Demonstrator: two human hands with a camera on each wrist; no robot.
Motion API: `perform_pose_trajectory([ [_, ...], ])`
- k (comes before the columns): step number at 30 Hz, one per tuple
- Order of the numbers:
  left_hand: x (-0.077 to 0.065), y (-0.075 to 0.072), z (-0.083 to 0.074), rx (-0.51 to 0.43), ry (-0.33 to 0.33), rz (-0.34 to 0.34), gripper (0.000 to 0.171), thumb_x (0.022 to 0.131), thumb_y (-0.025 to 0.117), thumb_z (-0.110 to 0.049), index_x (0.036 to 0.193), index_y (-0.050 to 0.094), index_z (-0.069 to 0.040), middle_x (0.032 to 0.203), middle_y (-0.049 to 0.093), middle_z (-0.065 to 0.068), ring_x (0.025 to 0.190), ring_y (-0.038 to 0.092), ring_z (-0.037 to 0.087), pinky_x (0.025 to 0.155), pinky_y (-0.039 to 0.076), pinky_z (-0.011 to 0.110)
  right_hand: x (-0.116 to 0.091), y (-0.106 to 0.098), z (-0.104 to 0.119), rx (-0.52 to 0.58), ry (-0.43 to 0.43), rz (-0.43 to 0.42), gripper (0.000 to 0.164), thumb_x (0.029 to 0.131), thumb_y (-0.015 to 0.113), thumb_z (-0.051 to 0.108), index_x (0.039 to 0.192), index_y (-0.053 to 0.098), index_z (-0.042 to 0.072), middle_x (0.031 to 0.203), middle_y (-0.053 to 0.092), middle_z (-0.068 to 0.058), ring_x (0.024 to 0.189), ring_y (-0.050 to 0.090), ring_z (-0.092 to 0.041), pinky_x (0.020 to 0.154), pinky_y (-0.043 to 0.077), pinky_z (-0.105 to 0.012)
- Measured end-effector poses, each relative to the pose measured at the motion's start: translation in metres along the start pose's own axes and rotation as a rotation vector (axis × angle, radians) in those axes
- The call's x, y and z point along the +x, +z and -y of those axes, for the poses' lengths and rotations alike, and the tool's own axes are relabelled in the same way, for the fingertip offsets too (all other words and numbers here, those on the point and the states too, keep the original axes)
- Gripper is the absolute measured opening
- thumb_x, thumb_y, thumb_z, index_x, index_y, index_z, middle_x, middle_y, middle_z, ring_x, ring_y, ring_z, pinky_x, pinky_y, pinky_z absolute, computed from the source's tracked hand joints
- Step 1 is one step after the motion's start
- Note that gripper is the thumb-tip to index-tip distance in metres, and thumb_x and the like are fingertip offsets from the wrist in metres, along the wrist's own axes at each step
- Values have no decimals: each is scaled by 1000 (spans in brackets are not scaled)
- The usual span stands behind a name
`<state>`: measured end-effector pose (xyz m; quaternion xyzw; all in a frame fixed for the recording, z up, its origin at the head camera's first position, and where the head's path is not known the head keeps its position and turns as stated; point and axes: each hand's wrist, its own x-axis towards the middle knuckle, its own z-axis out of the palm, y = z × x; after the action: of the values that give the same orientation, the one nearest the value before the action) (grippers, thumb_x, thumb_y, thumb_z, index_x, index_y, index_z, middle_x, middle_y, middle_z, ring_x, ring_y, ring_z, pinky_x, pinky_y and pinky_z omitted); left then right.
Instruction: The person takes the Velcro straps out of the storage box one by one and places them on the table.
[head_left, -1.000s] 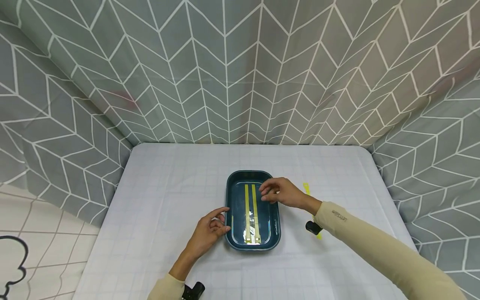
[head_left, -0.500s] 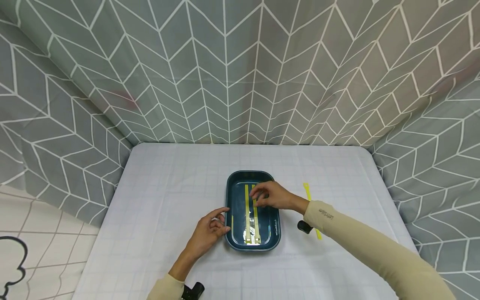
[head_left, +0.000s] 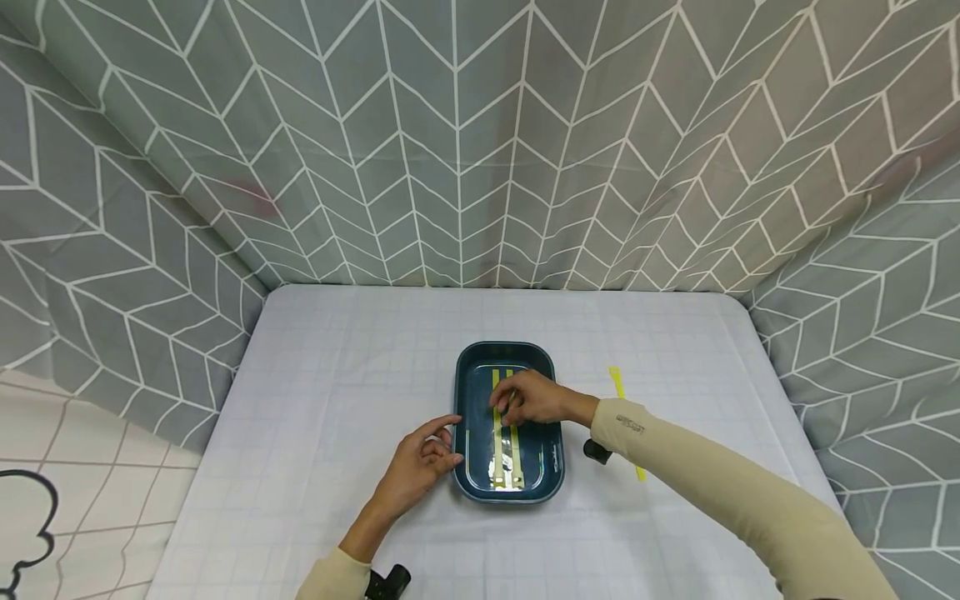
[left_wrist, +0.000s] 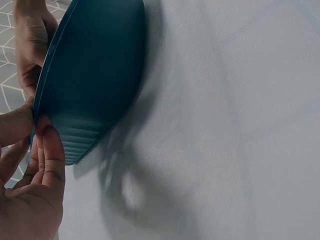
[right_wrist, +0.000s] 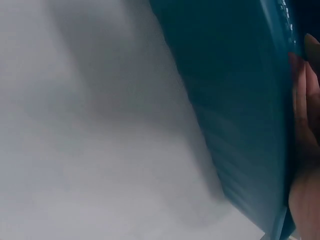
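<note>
A dark blue rectangular tray (head_left: 540, 467) lies on the table, with two long yellow strips (head_left: 516, 450) side by side on its floor. Each strip has a wider, squarish end toward the person. At the tray's left side, my left hand (head_left: 411, 467) pinches the rim; in the left wrist view its fingers lie on both sides of the rim. My right hand (head_left: 534, 397) is over the tray, fingers bent downward and fingertips at the strips. Whether it pinches a strip is hidden. In the right wrist view the right fingers (right_wrist: 302, 95) are partly behind the tray wall.
Another yellow strip (head_left: 617, 383) lies on the white-covered table (head_left: 360, 358) to the right, partly beneath the right forearm. Grey patterned curtains (head_left: 480, 150) enclose the table's back and sides. A small black camera sits at each wrist.
My right hand has moved left over the tray, from its right edge to the strips. The left hand stays at the rim. More of the strip on the table shows at its upper part.
</note>
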<state>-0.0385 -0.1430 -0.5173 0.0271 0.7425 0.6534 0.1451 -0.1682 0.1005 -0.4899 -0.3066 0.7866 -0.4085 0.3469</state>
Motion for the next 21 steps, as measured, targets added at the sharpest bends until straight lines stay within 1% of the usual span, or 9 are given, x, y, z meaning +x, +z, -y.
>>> perform_pose_trajectory([
  [8,0,1,-3,-12,0,1,57,85,74,4,138,54,1,106,53,18,72,59,7,64,46,17,11,5,-2,-86,3,103,25,83,76,-5,107,72,-1,103,71,-14,77,65,-7,68,54,-20],
  [18,1,1,0,13,-10,-13,56,85,74,5,137,56,-1,103,53,15,71,58,6,63,45,17,17,12,-3,-154,-16,146,23,82,75,-8,102,74,1,100,72,-9,76,65,-6,68,54,-20],
  [21,1,1,0,18,-22,-22,56,85,75,4,137,56,-2,103,54,14,71,59,7,63,45,17,18,13,-4,-178,-23,163,22,81,74,-9,101,74,2,99,73,-8,75,64,-5,68,54,-19],
])
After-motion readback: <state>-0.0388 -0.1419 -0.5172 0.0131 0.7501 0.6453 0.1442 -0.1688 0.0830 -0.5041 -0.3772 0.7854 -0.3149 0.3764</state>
